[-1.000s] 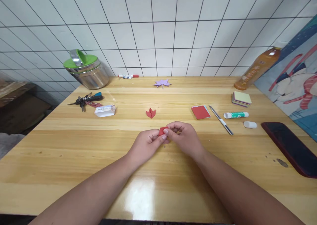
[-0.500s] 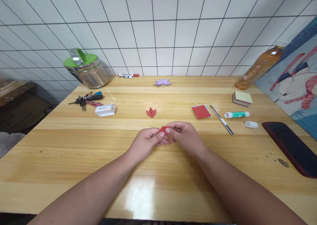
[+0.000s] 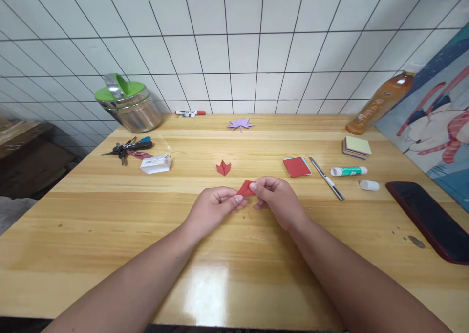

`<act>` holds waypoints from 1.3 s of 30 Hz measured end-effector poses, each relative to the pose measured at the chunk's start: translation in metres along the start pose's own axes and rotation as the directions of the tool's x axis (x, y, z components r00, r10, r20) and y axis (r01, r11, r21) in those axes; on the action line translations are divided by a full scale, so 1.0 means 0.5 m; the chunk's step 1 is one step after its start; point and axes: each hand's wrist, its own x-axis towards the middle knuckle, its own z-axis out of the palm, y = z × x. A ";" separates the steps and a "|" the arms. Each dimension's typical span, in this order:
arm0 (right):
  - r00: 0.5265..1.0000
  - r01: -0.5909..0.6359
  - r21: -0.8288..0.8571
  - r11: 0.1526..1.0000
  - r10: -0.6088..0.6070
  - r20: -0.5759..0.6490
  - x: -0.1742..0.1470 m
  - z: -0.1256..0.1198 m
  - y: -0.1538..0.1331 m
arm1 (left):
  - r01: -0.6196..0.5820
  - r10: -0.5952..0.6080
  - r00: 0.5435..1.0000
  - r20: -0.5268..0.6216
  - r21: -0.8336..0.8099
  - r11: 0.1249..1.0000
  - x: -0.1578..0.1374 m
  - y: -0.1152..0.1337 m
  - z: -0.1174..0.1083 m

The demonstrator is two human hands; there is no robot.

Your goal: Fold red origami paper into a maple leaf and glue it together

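A small folded piece of red paper [image 3: 246, 188] is held above the middle of the table between both hands. My left hand [image 3: 217, 203] pinches its lower left corner between thumb and fingers. On the opposite side, my right hand [image 3: 275, 196] grips the right edge with the thumb on top. Just beyond the hands lies a red folded paper piece [image 3: 223, 167] with several points. Farther back rests a purple paper leaf [image 3: 241, 123]. A stack of square paper with a red sheet on top [image 3: 297, 166] lies to the right.
Right of the paper are a utility knife [image 3: 327, 179], glue stick [image 3: 348, 171], its white cap [image 3: 369, 185], sticky notes [image 3: 356, 146], phone [image 3: 428, 220] and tea bottle [image 3: 381, 103]. Left are a steel pot [image 3: 135, 110], keys [image 3: 126, 148], small white box [image 3: 156, 164]; markers [image 3: 190, 113] lie by the wall.
My right hand has shifted slightly right, and the fingers have spread a little apart. More of the red paper now shows between the hands. The view has tilted slightly.
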 end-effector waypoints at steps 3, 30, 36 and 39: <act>0.998 0.060 -0.105 0.993 -0.058 0.023 -0.002 0.001 -0.001 | -0.011 0.013 0.999 0.051 -0.039 0.999 -0.001 0.000 0.001; 0.973 0.216 -0.313 0.925 -0.176 0.150 -0.008 0.010 0.013 | -0.062 0.056 0.998 0.042 0.151 0.987 -0.004 0.013 -0.003; 0.991 0.136 -0.315 0.939 -0.134 0.028 -0.006 0.005 0.008 | -0.100 0.098 0.991 -0.090 -0.020 0.995 0.002 0.007 -0.001; 0.989 0.142 -0.212 0.967 -0.146 -0.004 -0.008 0.013 0.014 | -0.030 0.039 0.998 0.047 -0.183 0.983 0.004 0.001 0.004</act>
